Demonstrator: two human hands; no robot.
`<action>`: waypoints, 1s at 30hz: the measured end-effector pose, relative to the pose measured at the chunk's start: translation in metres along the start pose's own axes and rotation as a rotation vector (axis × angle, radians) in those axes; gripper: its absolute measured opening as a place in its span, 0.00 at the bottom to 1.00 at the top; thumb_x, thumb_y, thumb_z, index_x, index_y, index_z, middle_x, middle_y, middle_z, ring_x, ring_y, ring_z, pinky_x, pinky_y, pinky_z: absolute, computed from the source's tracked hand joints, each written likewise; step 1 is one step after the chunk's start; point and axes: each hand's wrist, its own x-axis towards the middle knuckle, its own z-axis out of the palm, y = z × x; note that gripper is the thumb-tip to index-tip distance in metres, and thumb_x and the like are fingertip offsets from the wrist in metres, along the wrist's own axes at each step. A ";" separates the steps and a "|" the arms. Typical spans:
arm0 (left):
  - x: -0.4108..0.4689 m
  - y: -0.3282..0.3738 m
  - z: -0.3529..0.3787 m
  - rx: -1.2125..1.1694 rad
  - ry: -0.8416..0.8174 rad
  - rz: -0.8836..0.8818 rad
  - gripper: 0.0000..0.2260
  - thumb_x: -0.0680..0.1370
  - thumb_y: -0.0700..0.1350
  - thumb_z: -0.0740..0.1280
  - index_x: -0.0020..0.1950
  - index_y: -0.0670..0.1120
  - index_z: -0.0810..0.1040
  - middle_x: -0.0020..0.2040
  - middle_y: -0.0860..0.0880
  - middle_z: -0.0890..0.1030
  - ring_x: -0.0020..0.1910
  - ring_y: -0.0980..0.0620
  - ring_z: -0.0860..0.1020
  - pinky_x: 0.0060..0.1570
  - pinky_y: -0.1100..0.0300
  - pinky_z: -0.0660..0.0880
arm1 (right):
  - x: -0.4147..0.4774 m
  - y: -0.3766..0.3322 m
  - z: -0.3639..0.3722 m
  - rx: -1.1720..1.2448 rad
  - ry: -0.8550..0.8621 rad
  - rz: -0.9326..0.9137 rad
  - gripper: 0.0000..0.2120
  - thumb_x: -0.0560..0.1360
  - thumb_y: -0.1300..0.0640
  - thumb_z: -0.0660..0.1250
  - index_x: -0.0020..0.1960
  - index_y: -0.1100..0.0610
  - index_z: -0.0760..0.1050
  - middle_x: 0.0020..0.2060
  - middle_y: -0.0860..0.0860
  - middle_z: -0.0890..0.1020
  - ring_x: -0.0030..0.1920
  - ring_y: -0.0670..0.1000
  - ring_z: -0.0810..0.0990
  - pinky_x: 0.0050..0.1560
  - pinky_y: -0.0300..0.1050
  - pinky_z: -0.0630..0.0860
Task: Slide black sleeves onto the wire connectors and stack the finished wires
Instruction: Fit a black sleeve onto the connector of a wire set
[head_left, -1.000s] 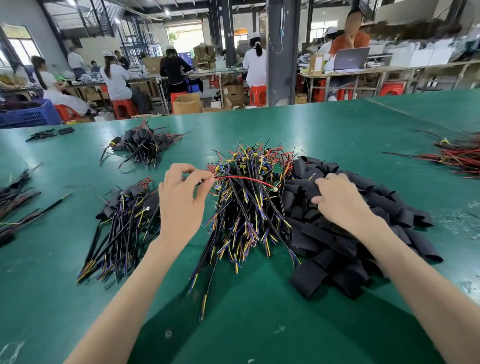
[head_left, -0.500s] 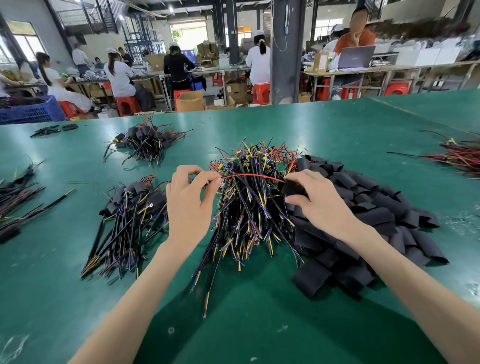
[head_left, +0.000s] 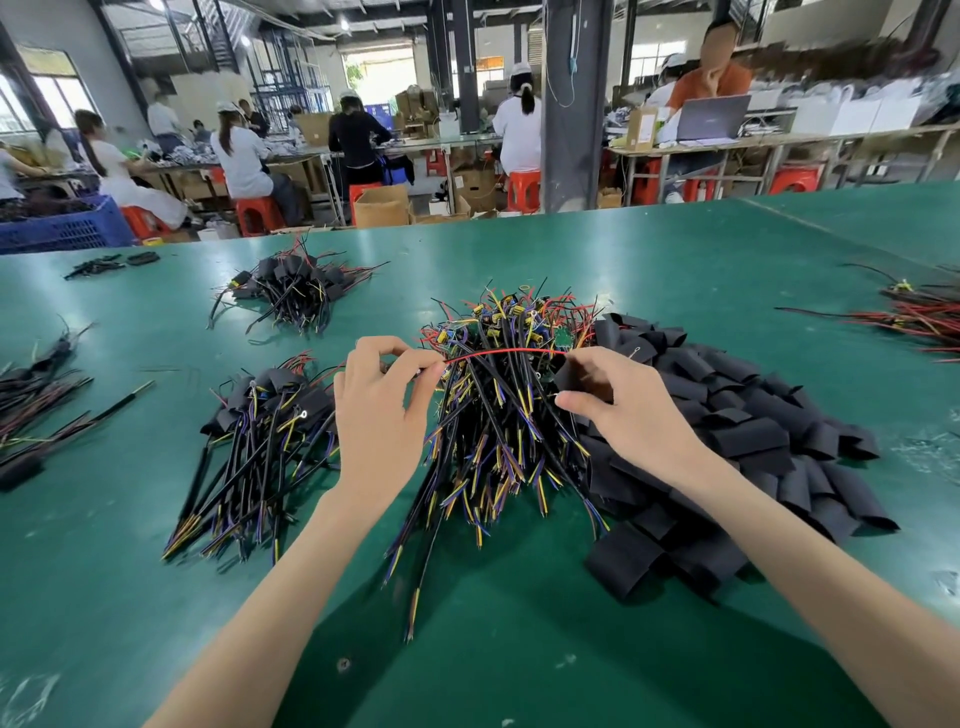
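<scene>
Two hands busy: my left hand (head_left: 382, 410) pinches one end of a red wire (head_left: 506, 353), and my right hand (head_left: 623, 410) pinches a black sleeve (head_left: 576, 375) at its other end. Beneath them the bare wires (head_left: 493, 441) are piled high. One sleeved stack (head_left: 260, 441) lies to the left and a second stack (head_left: 296, 291) farther back, so I judge most remains.

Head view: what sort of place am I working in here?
Probably a wire-harness assembly workshop: a big green worktable holds heaps of loose wires and black sleeves, and capped workers sit at benches behind.
</scene>
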 end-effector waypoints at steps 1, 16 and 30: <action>0.000 0.000 0.000 0.005 -0.001 0.001 0.06 0.77 0.45 0.67 0.47 0.46 0.83 0.49 0.46 0.75 0.44 0.46 0.74 0.48 0.58 0.61 | 0.000 -0.001 0.000 0.035 0.007 0.014 0.13 0.71 0.62 0.72 0.54 0.56 0.77 0.42 0.38 0.77 0.41 0.31 0.75 0.45 0.19 0.64; -0.003 -0.002 0.000 0.037 -0.070 0.280 0.08 0.77 0.42 0.66 0.53 0.48 0.82 0.51 0.46 0.75 0.47 0.48 0.72 0.46 0.55 0.64 | -0.005 0.003 0.000 -0.485 0.100 -0.245 0.17 0.70 0.61 0.72 0.58 0.60 0.76 0.51 0.55 0.78 0.51 0.60 0.74 0.54 0.49 0.62; -0.018 0.025 0.008 -0.297 -0.310 0.241 0.15 0.77 0.38 0.65 0.63 0.45 0.70 0.55 0.45 0.72 0.46 0.52 0.73 0.48 0.53 0.74 | -0.015 -0.015 0.014 -0.637 0.088 -0.468 0.19 0.66 0.61 0.76 0.56 0.61 0.78 0.45 0.54 0.79 0.46 0.59 0.77 0.50 0.50 0.72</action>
